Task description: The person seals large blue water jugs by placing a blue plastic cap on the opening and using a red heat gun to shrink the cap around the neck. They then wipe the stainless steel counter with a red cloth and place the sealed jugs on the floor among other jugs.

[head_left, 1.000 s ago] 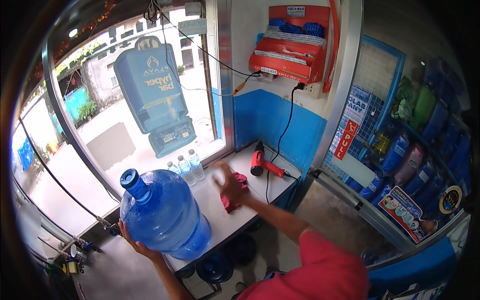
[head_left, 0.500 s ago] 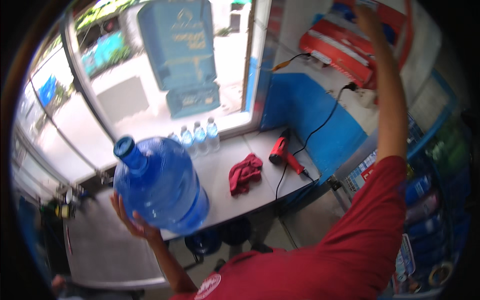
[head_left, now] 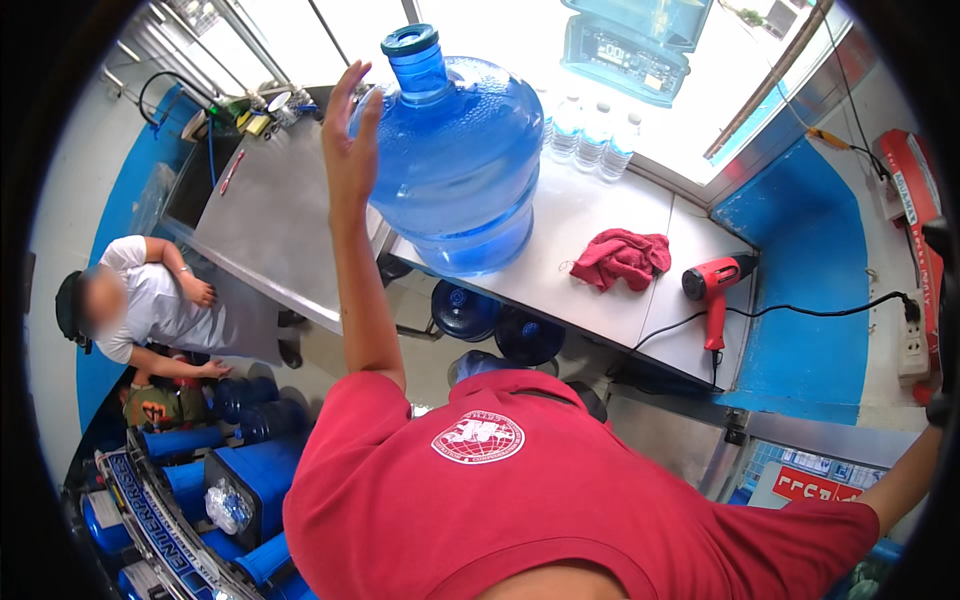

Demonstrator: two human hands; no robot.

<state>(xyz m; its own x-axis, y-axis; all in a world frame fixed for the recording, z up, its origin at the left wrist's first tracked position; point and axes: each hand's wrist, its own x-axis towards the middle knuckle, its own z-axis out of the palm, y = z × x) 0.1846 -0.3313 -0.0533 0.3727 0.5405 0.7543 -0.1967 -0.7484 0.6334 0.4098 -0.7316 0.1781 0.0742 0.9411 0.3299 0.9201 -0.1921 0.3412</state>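
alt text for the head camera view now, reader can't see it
A person's open left hand is raised beside a large blue water jug on a white table. A red cloth, red heat gun and small clear bottles share the table; another person in white is at left.

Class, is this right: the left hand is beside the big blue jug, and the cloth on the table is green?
The colour is wrong: the head view shows the cloth on the table is red. The left hand is indeed beside the big blue jug.
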